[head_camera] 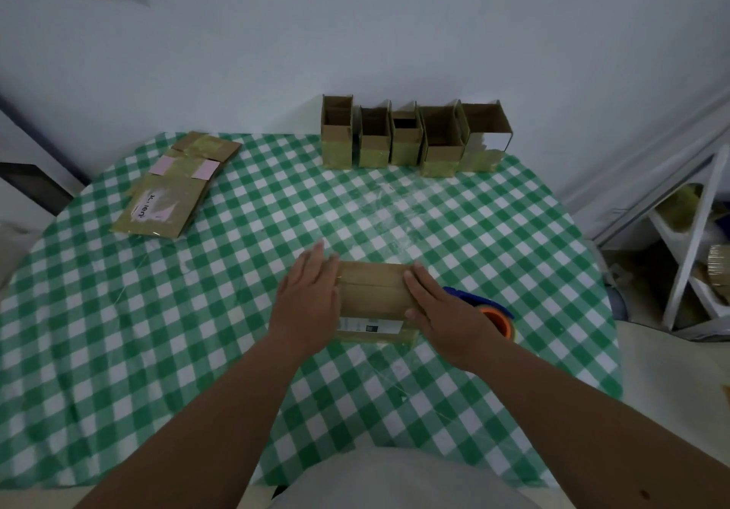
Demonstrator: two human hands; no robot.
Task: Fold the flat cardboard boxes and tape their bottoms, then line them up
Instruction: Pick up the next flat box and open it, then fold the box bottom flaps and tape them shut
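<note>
Flaps are the weak point in the head view: you have the cardboard box (374, 295) bottom-up on the desk (513, 232), near its 6 o'clock edge, with the seam between the two bottom flaps running across the top. Your left hand (310, 295) lies flat against the box's 9 o'clock end, fingers straight and together; your right hand (446, 311) presses the 3 o'clock end, fingers likewise straight, gripping nothing. Ease off either side and the flaps will likely spring apart, or the box will skew. The tape dispenser (490, 311) sits just behind your right hand, so reaching for it frees that end. Five folded boxes (411, 137) stand at 12 o'clock; flat cardboard boxes (174, 188) wait at 10 o'clock.
</note>
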